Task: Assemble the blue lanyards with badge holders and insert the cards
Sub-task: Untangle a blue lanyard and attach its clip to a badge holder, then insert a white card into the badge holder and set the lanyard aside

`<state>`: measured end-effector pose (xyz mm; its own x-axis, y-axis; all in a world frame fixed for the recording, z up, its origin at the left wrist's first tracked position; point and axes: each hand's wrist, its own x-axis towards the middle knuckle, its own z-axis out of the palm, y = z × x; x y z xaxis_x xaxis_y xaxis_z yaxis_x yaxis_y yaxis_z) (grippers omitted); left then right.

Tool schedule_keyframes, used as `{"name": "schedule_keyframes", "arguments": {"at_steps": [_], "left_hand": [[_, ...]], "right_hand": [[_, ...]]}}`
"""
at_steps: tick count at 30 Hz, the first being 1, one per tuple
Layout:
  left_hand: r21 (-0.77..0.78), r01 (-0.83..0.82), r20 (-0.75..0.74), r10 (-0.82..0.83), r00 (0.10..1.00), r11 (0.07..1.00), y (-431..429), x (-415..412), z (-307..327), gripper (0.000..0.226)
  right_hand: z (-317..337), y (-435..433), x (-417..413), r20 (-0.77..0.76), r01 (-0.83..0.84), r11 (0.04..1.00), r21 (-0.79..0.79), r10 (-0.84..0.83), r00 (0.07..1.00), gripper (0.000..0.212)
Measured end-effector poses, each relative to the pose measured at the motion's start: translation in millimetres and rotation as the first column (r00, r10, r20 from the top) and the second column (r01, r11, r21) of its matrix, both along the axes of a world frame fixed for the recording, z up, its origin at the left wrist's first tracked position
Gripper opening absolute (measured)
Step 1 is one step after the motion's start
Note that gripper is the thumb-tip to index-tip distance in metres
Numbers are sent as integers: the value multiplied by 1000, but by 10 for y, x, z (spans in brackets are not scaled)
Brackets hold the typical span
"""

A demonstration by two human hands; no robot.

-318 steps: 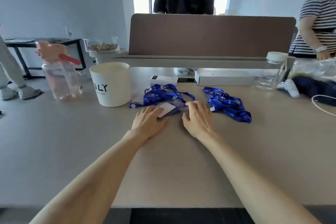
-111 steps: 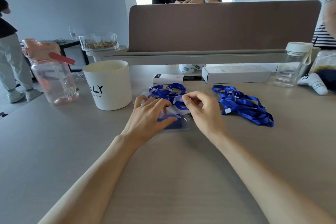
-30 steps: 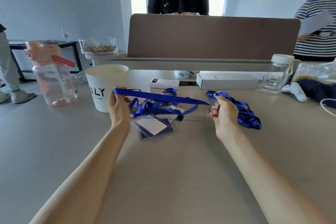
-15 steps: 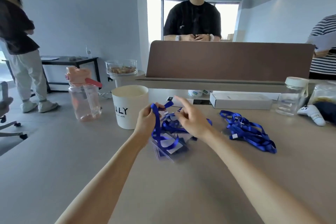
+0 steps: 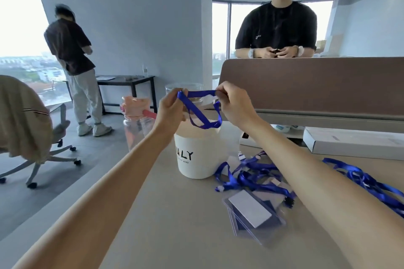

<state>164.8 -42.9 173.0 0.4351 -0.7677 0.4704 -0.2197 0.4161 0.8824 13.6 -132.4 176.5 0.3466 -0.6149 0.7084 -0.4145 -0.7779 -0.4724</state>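
Works over a wide pale table (image 5: 175, 231) that fills the lower half of the view. Faces a long brown divider (image 5: 317, 85) along its far edge, with a person in a black T-shirt (image 5: 277, 28) behind it and another person (image 5: 74, 50) turned away at far left, near an office chair (image 5: 26, 120). Has a long white box (image 5: 349, 146) lying flat under the divider at right, a white cup (image 5: 192, 159) with dark lettering standing near the middle, and a clear water bottle with a pink lid (image 5: 135, 120) just behind the cup on its left. Keeps two loose heaps of bright blue ribbon on the table: a tangled pile of lanyards (image 5: 251, 172) just right of the cup, and a second pile (image 5: 367, 181) further right, partly hidden by the right forearm. Has a small stack of clear badge holders (image 5: 258, 225) in front of the first pile. Holds one blue lanyard (image 5: 201, 93) up in the air above the cup: a flat, shiny ribbon, drawn taut across the top, with a slack loop drooping to just over the cup's rim. Pinches one end in the left hand (image 5: 170, 111), fingers curled round the ribbon, and the other between the thumb and fingertips of the right hand (image 5: 236, 107). Shows a plain white card (image 5: 249, 208) at the top of the holder stack, in or on the top holder, cannot tell which.
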Motion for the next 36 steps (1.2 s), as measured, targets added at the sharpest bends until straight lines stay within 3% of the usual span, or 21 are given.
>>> {"name": "schedule_keyframes", "arguments": {"at_steps": [3,6,9,12,15,19,26,31,36], "left_hand": [[-61,-152,-13,152,988,986,-107,224,-15,28],[-8,-265,126,264,956,964,-214,440,-57,27],[202,-256,461,139,877,945,-317,503,-116,19],[343,-228,626,-40,779,911,-419,444,-145,14],[419,-228,675,-134,725,879,-493,385,-133,26],[377,-282,731,-97,676,882,-529,324,-127,36],[310,-227,757,-95,647,923,-391,-265,-105,28],[253,-109,788,-139,600,961,-295,-1072,-167,24],[324,80,798,-318,513,943,-287,-2060,-366,25]], "right_hand": [[65,-215,151,30,58,995,-84,-56,998,11],[35,-379,221,-4,82,996,20,-82,997,12],[-39,-397,217,-235,-32,969,246,92,968,8],[-101,-383,202,-444,-65,947,313,207,872,14],[-82,-383,177,-446,-78,938,338,232,864,21],[-26,-380,55,-423,-60,958,279,179,888,23],[-36,-80,-639,-432,48,969,244,64,900,21],[-165,180,-1490,-485,197,953,229,-64,872,22],[-433,429,-2487,-526,381,891,247,-207,825,18]]}}
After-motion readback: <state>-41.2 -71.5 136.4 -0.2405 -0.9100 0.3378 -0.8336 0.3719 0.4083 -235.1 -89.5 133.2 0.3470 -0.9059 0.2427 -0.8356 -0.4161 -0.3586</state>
